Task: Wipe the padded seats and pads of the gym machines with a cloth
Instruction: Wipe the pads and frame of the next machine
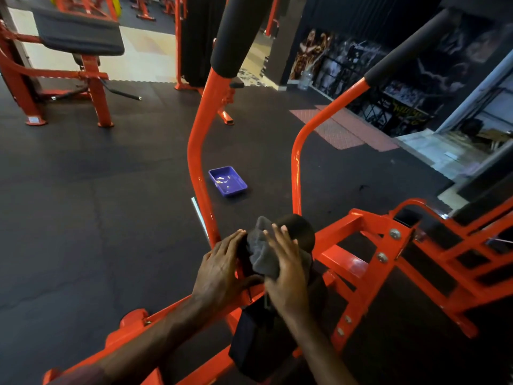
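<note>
A black padded pad [301, 227] tops the orange machine frame [358, 262] just below me. A grey cloth [263, 254] lies over the pad's near side. My right hand [286, 273] presses the cloth against the pad with straight fingers. My left hand [222, 269] rests flat on the pad's left side, fingers straight, thumb hooked under it. A second black pad [258, 343] sits lower on the same machine, partly hidden by my right forearm.
Two orange uprights with black foam grips [236, 31] [410, 43] rise ahead. A blue plastic tray [227, 180] lies on the dark rubber floor between them. Another orange machine with a black seat pad [80, 33] stands far left. Posters line the right wall.
</note>
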